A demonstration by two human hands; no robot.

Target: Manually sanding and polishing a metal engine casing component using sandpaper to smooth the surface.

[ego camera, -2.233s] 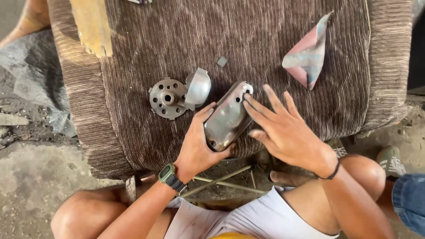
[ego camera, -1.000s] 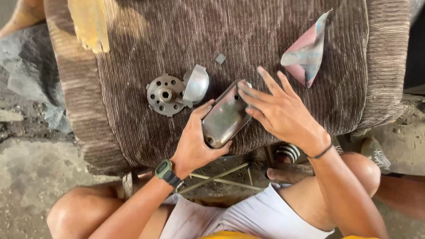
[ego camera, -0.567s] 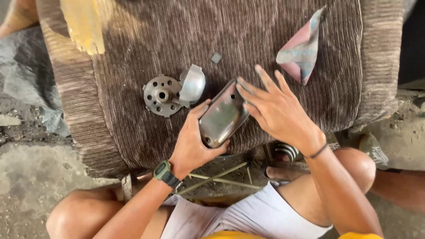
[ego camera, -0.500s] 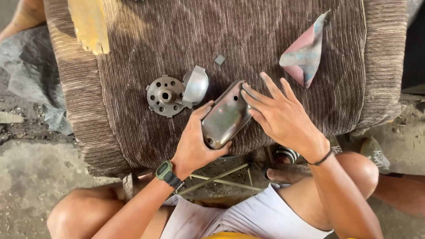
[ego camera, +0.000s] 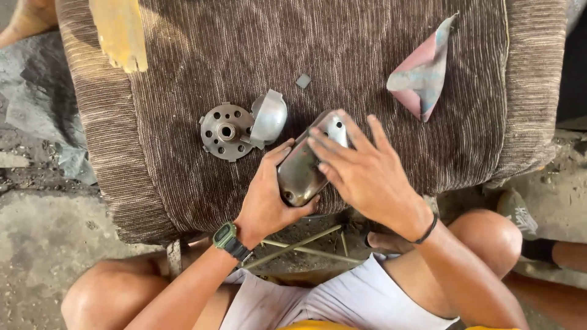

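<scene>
On the near edge of the brown ribbed cushion (ego camera: 183,177), gripping the oblong metal cover (ego camera: 304,168) with the left hand (ego camera: 269,198), thumb and fingers wrapped round its lower end, grip closed on it. Pressing down on the cover's upper face with the right hand (ego camera: 367,177), fingers spread flat and fingertips reaching toward its far end; grip open, holding nothing that can be made out beneath the palm. Resting tilted, the cover, its lower end in the left palm and its upper end against the cushion. Lying just left of it, a round perforated metal disc (ego camera: 225,132), touching a small domed silver piece (ego camera: 269,117) leaning against its right side. Sitting a little beyond, a tiny grey square chip (ego camera: 303,80). Standing well to the right, a folded pink and grey sheet of sandpaper (ego camera: 422,73). Lying at the far left corner, a yellow worn block (ego camera: 119,30). Wearing a green watch (ego camera: 225,235) on the left wrist and a black band (ego camera: 428,229) on the right.
</scene>
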